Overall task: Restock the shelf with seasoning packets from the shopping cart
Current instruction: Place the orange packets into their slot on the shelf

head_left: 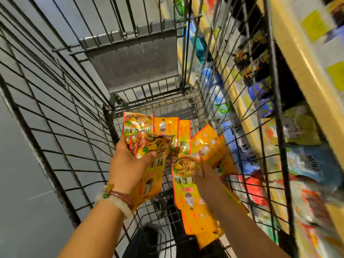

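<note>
Both my hands reach down into a wire shopping cart. My left hand grips a small stack of orange-yellow seasoning packets with a food picture on the front. My right hand is blurred and pinches another packet of the same kind at its top edge. More loose packets lie on the cart floor beyond my hands, and others lean against the cart's right wall.
A store shelf with a yellow-beige front edge runs along the right of the cart, filled with mixed packaged goods. The cart's grey child-seat flap stands at the far end. Grey floor lies to the left.
</note>
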